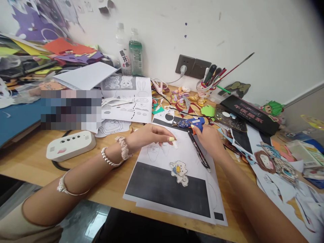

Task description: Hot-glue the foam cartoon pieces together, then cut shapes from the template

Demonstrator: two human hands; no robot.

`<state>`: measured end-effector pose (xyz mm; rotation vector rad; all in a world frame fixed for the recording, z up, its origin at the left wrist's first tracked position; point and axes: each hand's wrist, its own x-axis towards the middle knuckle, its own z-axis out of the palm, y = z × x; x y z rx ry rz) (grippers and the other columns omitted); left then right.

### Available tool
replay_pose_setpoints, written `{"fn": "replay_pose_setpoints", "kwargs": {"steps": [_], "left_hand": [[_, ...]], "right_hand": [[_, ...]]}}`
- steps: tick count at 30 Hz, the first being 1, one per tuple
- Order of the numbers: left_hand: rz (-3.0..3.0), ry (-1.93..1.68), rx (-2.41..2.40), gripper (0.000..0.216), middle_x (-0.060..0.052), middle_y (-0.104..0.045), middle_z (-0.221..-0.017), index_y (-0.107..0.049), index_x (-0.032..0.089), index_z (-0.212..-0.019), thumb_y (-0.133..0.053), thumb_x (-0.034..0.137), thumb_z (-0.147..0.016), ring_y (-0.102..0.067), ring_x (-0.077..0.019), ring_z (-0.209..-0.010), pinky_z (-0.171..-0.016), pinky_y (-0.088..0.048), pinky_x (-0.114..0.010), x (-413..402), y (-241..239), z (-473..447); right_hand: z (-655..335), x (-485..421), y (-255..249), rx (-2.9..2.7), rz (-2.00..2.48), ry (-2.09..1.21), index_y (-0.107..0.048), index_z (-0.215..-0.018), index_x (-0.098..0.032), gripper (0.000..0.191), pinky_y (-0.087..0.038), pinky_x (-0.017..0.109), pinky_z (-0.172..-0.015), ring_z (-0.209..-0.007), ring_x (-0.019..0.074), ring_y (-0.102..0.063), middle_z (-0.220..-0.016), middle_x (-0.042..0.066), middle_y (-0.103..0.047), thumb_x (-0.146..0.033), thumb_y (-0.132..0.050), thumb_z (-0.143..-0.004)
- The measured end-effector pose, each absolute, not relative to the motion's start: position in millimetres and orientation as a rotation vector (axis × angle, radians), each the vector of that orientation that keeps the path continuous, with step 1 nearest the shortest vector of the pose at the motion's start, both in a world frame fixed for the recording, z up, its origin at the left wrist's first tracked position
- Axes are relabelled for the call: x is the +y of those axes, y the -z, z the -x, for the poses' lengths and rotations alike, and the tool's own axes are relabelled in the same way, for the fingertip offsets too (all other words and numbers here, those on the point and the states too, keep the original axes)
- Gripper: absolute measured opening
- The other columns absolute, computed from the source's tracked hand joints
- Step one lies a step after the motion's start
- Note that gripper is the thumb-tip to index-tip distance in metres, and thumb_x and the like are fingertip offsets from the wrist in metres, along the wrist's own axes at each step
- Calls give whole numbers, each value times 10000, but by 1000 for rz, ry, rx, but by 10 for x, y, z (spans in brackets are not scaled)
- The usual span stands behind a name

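My right hand (209, 138) is closed round a blue hot glue gun (197, 123), whose nozzle points left. My left hand (158, 134) pinches a small white piece (175, 144) between thumb and fingertips; its exact kind is too small to tell. Below the hands, printed sheets (154, 165) with outlines and a black block lie stacked on the desk. A cut-out cat figure (179, 172) with a yellow and blue middle rests on the black part. Near my right hand, a black pen (198, 151) lies slanted on the paper.
A white box-shaped device (71, 145) stands at left, below heaps of coloured foam sheets (68, 47). Two bottles (136, 55) stand by the wall. A pen holder (204, 88), a black case (249, 113) and paper cut-outs (275, 162) fill the right. The glue gun's cord (169, 103) runs behind.
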<state>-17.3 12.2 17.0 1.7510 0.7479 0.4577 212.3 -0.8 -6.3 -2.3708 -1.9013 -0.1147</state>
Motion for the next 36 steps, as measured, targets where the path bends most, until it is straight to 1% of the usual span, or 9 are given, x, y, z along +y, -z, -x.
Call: {"fn": "replay_pose_setpoints", "kwargs": {"steps": [4,8,9,12,16,21,25,28,36], "left_hand": [[-1650,-461,728,188,-44,-679,-800,-652,142,-842,-573,285,-750,-550,-85,-657,-547,-428,-188,94,-206,175],[-1552,-457,730,155,-13,-661,-755,-670,162,-810,-617,269,-712,-528,-75,-651,-564,-407,-176,58,-228,172],[-1551,-459,716,150,-8,-655,-748,-669,164,-810,-620,264,-710,-521,-70,-643,-560,-400,-172,53,-223,167],[-1511,-459,661,168,8,-629,-710,-635,162,-855,-628,233,-704,-512,-56,-611,-545,-380,-166,46,-184,141],[-1430,-475,598,232,26,-604,-670,-531,156,-894,-636,180,-688,-531,-59,-600,-551,-379,-174,46,-103,106],[-1429,-494,591,241,24,-615,-670,-451,164,-852,-630,180,-691,-546,-68,-603,-562,-377,-187,35,-18,88],[-1437,-460,625,197,11,-612,-661,-468,147,-785,-633,188,-686,-553,-73,-612,-583,-396,-196,36,-1,78],[-1420,-438,632,191,-7,-623,-698,-497,141,-818,-619,229,-702,-549,-73,-601,-591,-422,-210,44,-21,77],[-2059,-385,836,262,-22,-624,-886,-576,175,-927,-582,346,-728,-551,-122,-725,-674,-421,-254,-139,-39,3]], "right_hand": [[-2165,-7,26,-1927,2352,185,-599,-858,-68,435,-382,353,-692,-841,289,-547,-874,188,-603,-448,-389,-832],[-2146,-118,-151,-1891,2092,282,-610,-855,-127,244,-358,350,-789,-898,251,-507,-901,109,-597,-339,-507,-793],[-2114,-170,-215,-1886,1988,184,-619,-802,-148,207,-360,337,-787,-862,226,-518,-873,83,-602,-325,-511,-792],[-1966,-348,-402,-1837,1808,-459,-626,-728,-187,217,-396,272,-634,-702,161,-542,-795,31,-616,-377,-529,-770],[-1770,-507,-522,-1959,1605,-963,-644,-748,-215,172,-405,246,-629,-732,142,-553,-818,5,-624,-370,-570,-741],[-1674,-536,-509,-2059,1619,-879,-648,-722,-221,65,-378,235,-565,-668,118,-522,-790,-11,-622,-272,-611,-708],[-1646,-532,-504,-2065,1651,-852,-639,-677,-213,42,-368,234,-558,-649,109,-505,-737,-23,-618,-237,-612,-699],[-1680,-536,-491,-2012,1662,-896,-634,-670,-204,62,-377,239,-569,-648,110,-509,-734,-18,-613,-254,-610,-699],[-2054,-609,-250,-1259,1599,-890,-598,-716,-200,190,-391,228,-594,-663,110,-502,-735,-7,-584,-362,-668,-643]]}}
